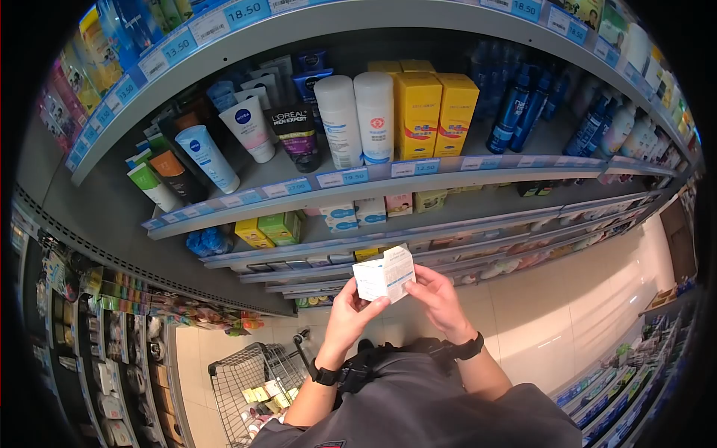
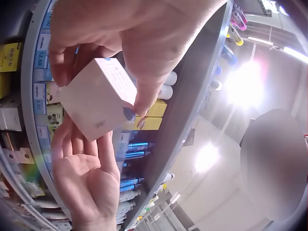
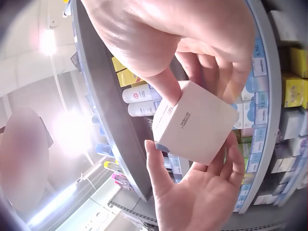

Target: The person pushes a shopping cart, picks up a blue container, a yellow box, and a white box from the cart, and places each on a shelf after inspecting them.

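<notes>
A small white cardboard box [image 1: 371,279] with fine print and a blue stripe is held up in front of the body, between both hands. My left hand [image 1: 346,317] grips its left side, thumb along the lower edge and fingers behind. On the other side my right hand [image 1: 442,300] pinches the right edge, its thumb on the printed face. A pale flap-like panel stands up at the box's top in the head view. The right wrist view shows a plain face of the box [image 3: 195,127] with a short dark stamped code and a blue corner near the left thumb.
Ahead, a shelf [image 1: 478,166] carries white bottles [image 1: 373,116], yellow boxes [image 1: 417,112], blue spray bottles [image 1: 511,112] and several tubes [image 1: 205,157]. Lower shelves hold small cartons [image 1: 340,216]. A shopping cart [image 1: 258,366] with goods stands at the lower left. Another rack [image 1: 616,399] is at right.
</notes>
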{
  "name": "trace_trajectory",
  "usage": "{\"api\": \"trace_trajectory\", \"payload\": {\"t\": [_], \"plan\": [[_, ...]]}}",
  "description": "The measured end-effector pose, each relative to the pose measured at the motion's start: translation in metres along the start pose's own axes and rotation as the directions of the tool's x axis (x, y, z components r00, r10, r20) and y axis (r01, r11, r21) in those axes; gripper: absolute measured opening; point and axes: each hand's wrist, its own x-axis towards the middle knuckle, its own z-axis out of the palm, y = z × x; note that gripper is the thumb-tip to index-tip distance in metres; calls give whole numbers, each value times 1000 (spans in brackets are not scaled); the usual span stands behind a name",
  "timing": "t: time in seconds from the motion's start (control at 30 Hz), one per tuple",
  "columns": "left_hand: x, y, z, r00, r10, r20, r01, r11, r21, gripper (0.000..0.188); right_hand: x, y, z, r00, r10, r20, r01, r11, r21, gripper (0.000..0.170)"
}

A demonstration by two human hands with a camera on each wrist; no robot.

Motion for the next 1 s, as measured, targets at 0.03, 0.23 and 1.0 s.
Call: {"api": "trace_trajectory", "payload": {"t": [0.03,0.23,1.0], "plan": [[1,0,1,1000,0,-1,0,1000,-1,51,1,1,-1,1000,-20,-5,19,1000,-18,46],[-3,-5,3,997,2,-82,-15,987,-159,65,-2,-5,7,992,117,54,-118,993,23,49],[-6,-9,-7,967,65,-245,-99,987,-126,42,-5,2,4,995,85,54,-97,958,269,44]]}}
